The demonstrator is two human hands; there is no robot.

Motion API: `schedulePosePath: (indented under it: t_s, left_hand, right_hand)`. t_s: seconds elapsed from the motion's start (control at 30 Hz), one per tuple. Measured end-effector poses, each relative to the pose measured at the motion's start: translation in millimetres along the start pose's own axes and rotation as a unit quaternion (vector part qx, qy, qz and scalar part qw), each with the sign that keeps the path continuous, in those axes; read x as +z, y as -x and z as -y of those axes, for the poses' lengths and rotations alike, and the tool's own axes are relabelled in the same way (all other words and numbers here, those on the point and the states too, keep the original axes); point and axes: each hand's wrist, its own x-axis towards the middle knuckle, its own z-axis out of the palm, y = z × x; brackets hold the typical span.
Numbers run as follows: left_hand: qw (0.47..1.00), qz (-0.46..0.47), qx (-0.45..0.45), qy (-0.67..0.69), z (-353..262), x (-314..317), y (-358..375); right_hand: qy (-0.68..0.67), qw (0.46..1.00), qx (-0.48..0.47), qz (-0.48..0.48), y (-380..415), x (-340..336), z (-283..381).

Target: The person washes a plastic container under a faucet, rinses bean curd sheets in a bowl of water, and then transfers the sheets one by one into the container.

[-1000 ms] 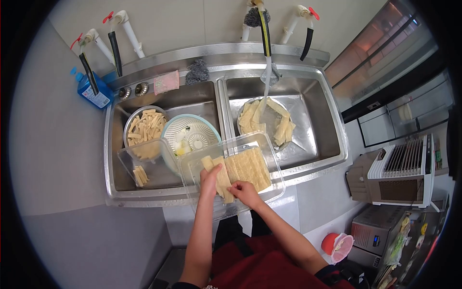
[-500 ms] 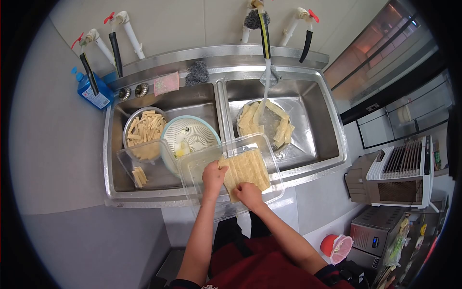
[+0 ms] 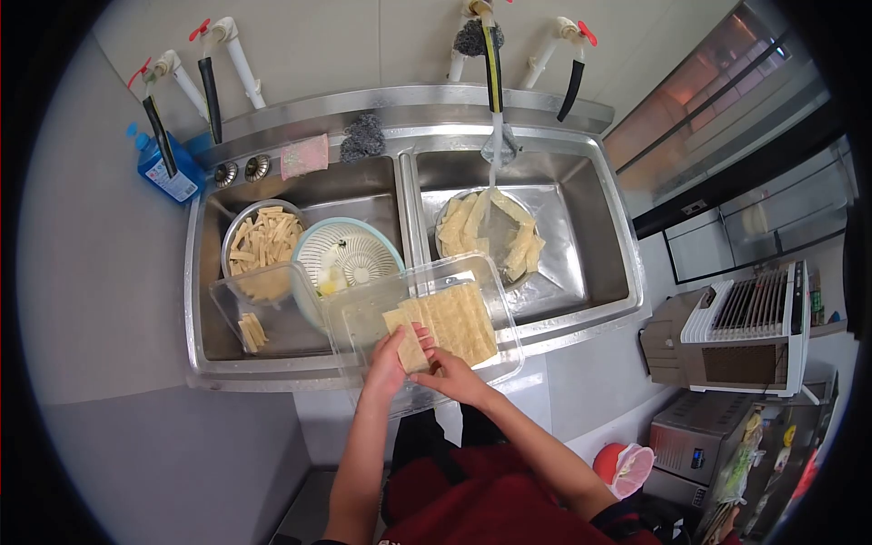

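A clear plastic tray [image 3: 363, 309] rests across the front edge of the sink, with a flat block of pale yellow sheets [image 3: 461, 322] in it. My left hand [image 3: 388, 365] holds a narrow pale strip [image 3: 406, 341] at the block's left side, fingers behind it. At the strip's lower end my right hand [image 3: 447, 374] has its fingers closed on it. Left of the tray, a second clear container [image 3: 238, 304] holds several cut sticks [image 3: 252, 333].
Behind are a bowl of sticks [image 3: 268, 238] and a white colander [image 3: 359, 250]. Water from a hose [image 3: 493, 82] runs into a bowl of pale sheets [image 3: 518, 245] in the right basin. A blue bottle [image 3: 173, 173] stands at the left corner.
A strip has come away from the block's left side and is now tilted in my left hand. My right hand has moved left and down, off the block and onto the strip.
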Motion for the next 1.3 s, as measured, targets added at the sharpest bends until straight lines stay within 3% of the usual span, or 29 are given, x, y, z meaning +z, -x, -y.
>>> schedulePosePath:
  t_s: [0.03, 0.1, 0.17, 0.23, 0.37, 0.43, 0.47, 0.6, 0.7, 0.77, 1.0, 1.07, 1.1, 1.17, 1.3]
  left_hand:
    - [1.000, -0.010, 0.012, -0.004, 6.1, -3.0, -3.7]
    - [0.999, -0.021, 0.026, -0.008, 10.3, -10.0, -12.6]
    - [0.965, -0.100, 0.138, -0.199, 9.3, -18.6, -22.5]
    - [0.945, -0.085, 0.176, -0.262, 7.7, -32.0, -36.5]
    - [0.889, -0.088, 0.266, -0.363, -3.5, -23.4, -45.5]
    - [0.864, -0.107, 0.269, -0.411, -0.6, -32.1, -53.5]
    - [0.837, -0.125, 0.272, -0.458, 0.6, -35.6, -58.4]
    - [0.813, -0.124, 0.257, -0.507, -4.5, -27.8, -50.9]
    - [0.772, -0.125, 0.278, -0.557, 0.0, -28.3, -53.1]
    - [0.690, -0.135, 0.386, -0.597, 4.4, -30.6, -55.4]
    - [0.715, -0.219, 0.376, -0.547, -4.9, 8.3, -18.9]
    - [0.767, -0.224, 0.350, -0.489, -6.2, 23.3, -3.2]
    - [0.768, -0.229, 0.348, -0.487, 1.0, 30.7, 0.6]
    - [0.867, -0.169, 0.306, -0.355, 22.2, 56.4, 5.0]
    - [0.934, -0.036, 0.196, -0.297, 73.2, 153.9, -7.8]
  right_hand:
    - [0.015, 0.996, 0.062, 0.057, -1.9, -0.7, 3.2]
    - [0.024, 0.997, 0.063, 0.049, -5.3, 2.7, -0.8]
    - [0.034, 0.996, 0.067, 0.040, -7.6, 4.5, -12.5]
    - [0.114, 0.990, 0.067, 0.039, -9.9, 4.9, -27.6]
    - [0.143, 0.985, 0.090, 0.039, -10.1, 7.5, -36.1]
    - [0.236, 0.968, 0.080, 0.026, -11.8, 8.7, -28.7]
    - [0.237, 0.968, 0.079, 0.025, -12.6, 9.7, -25.7]
    - [0.299, 0.948, 0.111, 0.009, -12.2, 8.7, -19.2]
    - [0.319, 0.938, 0.132, 0.020, -14.5, 7.5, -22.1]
    - [0.334, 0.932, 0.139, 0.016, -13.2, 8.6, -26.0]
    - [0.321, 0.946, 0.049, 0.025, 2.3, -40.8, 6.9]
    - [0.174, 0.978, 0.065, -0.095, 3.4, -93.8, 16.8]
    - [0.116, 0.984, 0.065, -0.122, -1.5, -126.2, 1.1]
    - [0.062, 0.980, 0.086, -0.168, -25.1, -192.0, -49.6]
    - [0.210, 0.946, 0.132, -0.211, -86.7, -269.9, -118.8]
